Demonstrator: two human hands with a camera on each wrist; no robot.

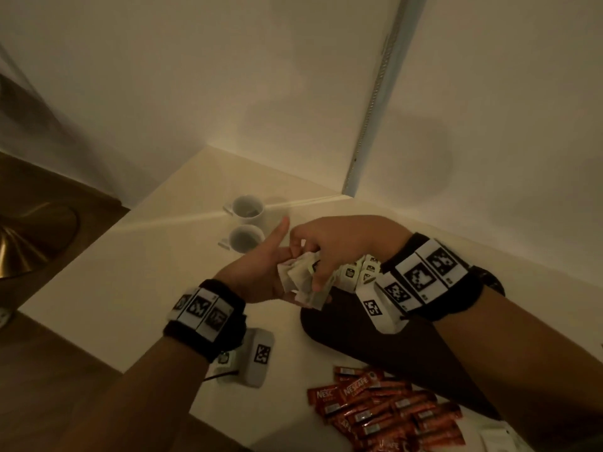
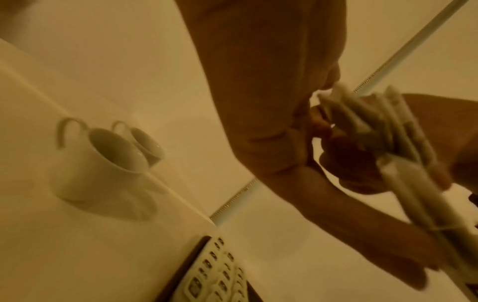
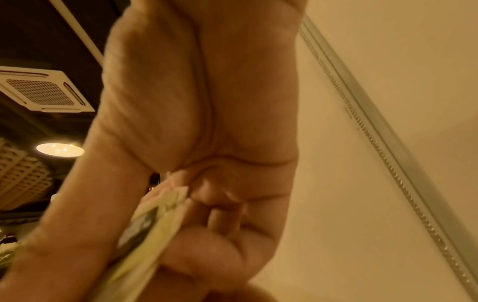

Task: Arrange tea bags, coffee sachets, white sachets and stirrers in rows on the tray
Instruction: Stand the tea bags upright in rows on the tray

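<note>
Above the near end of the dark tray [image 1: 359, 331], both hands hold one bundle of pale tea bags [image 1: 300, 283] [image 2: 388, 143] [image 3: 145, 235]. My left hand [image 1: 257, 275] [image 2: 271, 102] cradles the bundle from below with its thumb sticking up. My right hand [image 1: 329, 246] [image 3: 207, 102] comes from above, fingers curled round the bundle. A row of tea bags [image 1: 359, 272] [image 2: 214, 275] lies on the tray's far end. Orange coffee sachets [image 1: 385, 412] are heaped on the table near me. A white sachet [image 1: 496, 435] shows at the bottom right.
Two white cups [image 1: 248, 208] [image 2: 103, 155] stand on the cream table beyond the hands, near the wall corner. A wooden floor and a brass lamp base [image 1: 32, 236] lie off the table's left edge.
</note>
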